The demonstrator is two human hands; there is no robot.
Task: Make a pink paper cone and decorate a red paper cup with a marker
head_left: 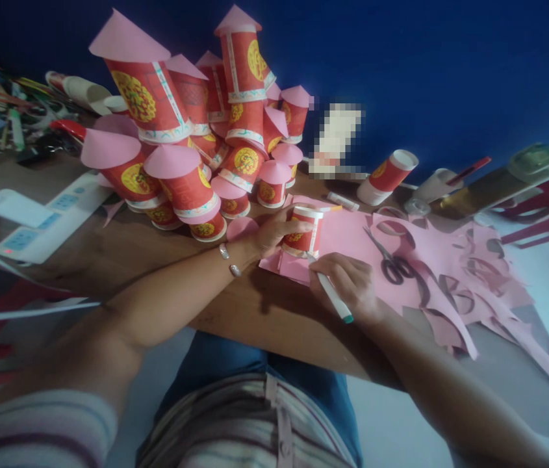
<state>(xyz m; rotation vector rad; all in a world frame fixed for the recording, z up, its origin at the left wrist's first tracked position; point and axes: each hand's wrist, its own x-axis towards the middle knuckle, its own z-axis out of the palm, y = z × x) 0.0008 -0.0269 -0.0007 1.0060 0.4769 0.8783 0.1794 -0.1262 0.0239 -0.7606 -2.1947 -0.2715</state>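
Note:
My left hand (275,233) is wrapped round a red paper cup (309,235) with a yellow print and a pale decorated strip. The cup stands on pink paper (294,268) near the table's front edge. In my right hand (348,281) is a white marker pen (333,298) with a green end. Its tip meets the lower rim of the cup, by the pink paper; any line there is too small to make out. A small pink paper disc (242,229) lies beside my left wrist.
Several red cups with pink cone tops (177,179) are piled at the back left. Scissors (394,260) lie on pink offcuts (479,286) to the right. A power strip (54,214) with cables is at left, and another red cup (391,172) stands at the back right.

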